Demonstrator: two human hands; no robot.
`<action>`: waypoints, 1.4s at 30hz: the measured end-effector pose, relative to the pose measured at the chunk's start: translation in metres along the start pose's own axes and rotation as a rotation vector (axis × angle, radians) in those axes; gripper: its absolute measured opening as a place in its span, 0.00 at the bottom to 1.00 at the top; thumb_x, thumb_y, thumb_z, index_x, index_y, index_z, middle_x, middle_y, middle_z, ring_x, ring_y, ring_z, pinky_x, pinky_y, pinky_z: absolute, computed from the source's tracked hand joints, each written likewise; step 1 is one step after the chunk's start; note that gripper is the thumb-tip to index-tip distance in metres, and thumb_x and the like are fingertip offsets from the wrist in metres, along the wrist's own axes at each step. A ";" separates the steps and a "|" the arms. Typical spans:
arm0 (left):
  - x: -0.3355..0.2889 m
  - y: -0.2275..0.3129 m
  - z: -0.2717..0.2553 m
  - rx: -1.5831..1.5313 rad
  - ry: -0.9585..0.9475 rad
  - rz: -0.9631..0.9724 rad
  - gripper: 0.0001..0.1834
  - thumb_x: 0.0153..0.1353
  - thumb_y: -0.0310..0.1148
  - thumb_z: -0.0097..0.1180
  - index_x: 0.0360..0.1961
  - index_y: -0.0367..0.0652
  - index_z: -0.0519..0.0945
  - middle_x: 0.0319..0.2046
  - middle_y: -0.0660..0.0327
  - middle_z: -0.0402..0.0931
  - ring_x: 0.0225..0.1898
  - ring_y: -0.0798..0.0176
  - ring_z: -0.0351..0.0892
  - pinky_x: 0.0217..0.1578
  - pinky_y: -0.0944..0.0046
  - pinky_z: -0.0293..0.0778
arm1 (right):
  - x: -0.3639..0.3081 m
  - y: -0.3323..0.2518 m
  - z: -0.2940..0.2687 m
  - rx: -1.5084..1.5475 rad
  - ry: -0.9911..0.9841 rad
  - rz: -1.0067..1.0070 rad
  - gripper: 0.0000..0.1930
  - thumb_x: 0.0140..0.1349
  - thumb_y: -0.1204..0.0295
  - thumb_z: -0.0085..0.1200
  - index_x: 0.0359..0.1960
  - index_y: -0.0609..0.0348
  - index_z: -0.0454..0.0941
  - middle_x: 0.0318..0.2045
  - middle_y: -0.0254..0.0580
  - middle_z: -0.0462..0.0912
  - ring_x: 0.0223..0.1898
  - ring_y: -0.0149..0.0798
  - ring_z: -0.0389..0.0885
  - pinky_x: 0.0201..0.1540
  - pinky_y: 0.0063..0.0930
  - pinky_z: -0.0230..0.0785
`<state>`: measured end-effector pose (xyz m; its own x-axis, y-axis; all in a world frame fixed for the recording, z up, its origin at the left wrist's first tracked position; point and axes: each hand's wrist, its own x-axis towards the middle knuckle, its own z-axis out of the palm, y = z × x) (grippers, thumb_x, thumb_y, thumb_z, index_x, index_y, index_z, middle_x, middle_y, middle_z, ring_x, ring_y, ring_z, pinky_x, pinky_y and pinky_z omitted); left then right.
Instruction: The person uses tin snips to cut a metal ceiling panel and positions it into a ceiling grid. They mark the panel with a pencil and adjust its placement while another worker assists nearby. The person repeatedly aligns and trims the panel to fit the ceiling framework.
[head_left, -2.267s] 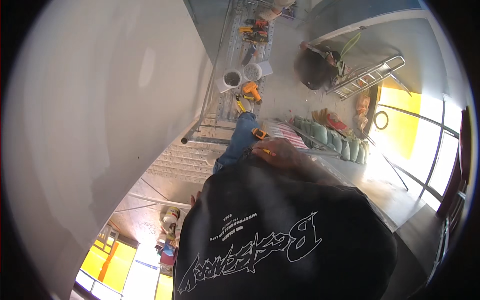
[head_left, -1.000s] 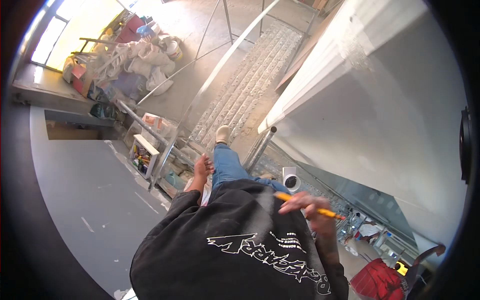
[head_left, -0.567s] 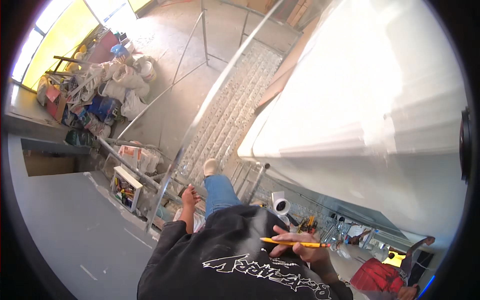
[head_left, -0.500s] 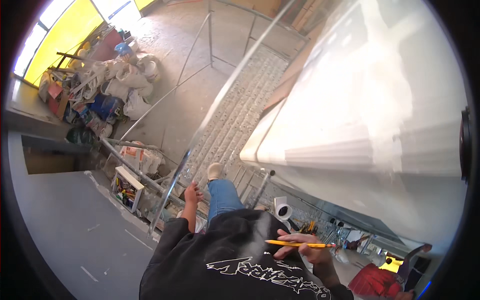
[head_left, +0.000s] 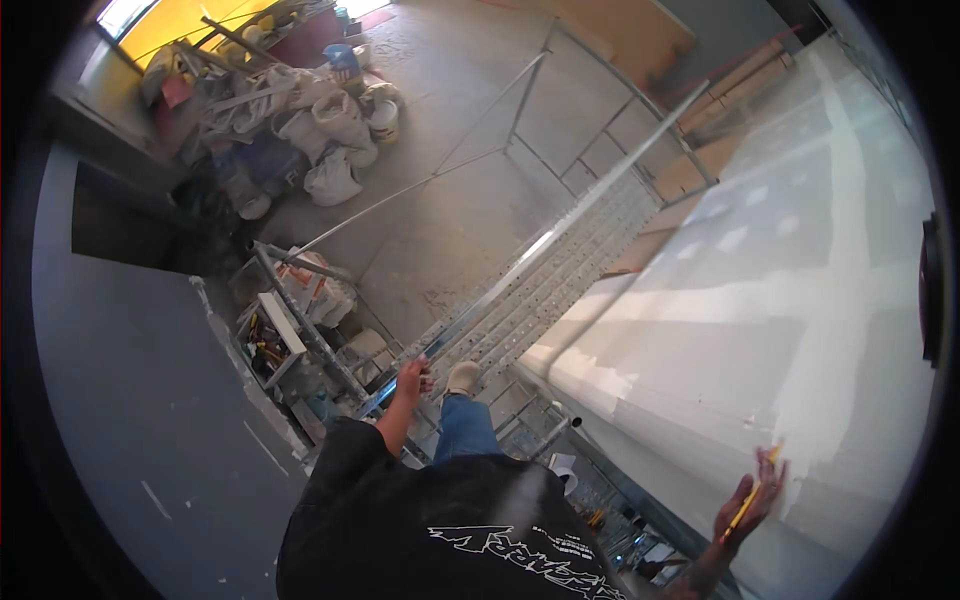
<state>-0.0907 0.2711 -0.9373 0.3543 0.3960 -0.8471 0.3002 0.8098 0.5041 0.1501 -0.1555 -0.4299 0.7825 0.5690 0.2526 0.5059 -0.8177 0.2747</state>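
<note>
The right hand [head_left: 748, 505], which was down by the chest half a second ago, is now raised at four o'clock against the white wall [head_left: 800, 330], its grip closed on a yellow pencil [head_left: 752, 492] whose tip touches the board. At seven o'clock the left hand [head_left: 410, 380] still clasps the scaffold rail [head_left: 520, 275].

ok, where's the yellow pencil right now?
Head view, lower right: the yellow pencil sits in the right hand, raised against the white wall panel.
</note>
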 end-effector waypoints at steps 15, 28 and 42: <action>-0.005 -0.049 -0.040 0.239 0.075 -0.204 0.22 0.65 0.52 0.57 0.46 0.43 0.75 0.33 0.59 0.75 0.25 0.60 0.79 0.26 0.58 0.78 | 0.022 0.052 0.030 -0.552 -0.077 -0.090 0.22 0.74 0.58 0.44 0.60 0.61 0.72 0.66 0.49 0.73 0.72 0.56 0.62 0.75 0.58 0.44; 0.006 -0.021 0.008 0.103 -0.112 -0.137 0.17 0.67 0.45 0.56 0.44 0.42 0.76 0.34 0.59 0.76 0.26 0.60 0.79 0.27 0.59 0.79 | 0.017 0.056 0.029 -0.493 -0.032 -0.079 0.24 0.71 0.54 0.48 0.58 0.61 0.73 0.66 0.53 0.72 0.73 0.57 0.60 0.74 0.60 0.47; -0.018 -0.042 -0.051 0.203 0.018 -0.201 0.14 0.68 0.46 0.55 0.39 0.46 0.76 0.26 0.62 0.73 0.22 0.60 0.75 0.23 0.57 0.76 | 0.021 0.055 0.030 -0.448 -0.022 -0.084 0.25 0.71 0.54 0.49 0.61 0.58 0.69 0.67 0.53 0.70 0.72 0.59 0.61 0.73 0.63 0.47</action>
<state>-0.1550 0.2515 -0.9517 0.2548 0.2450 -0.9354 0.5349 0.7702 0.3475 0.2047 -0.1910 -0.4372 0.7555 0.6257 0.1939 0.3646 -0.6476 0.6690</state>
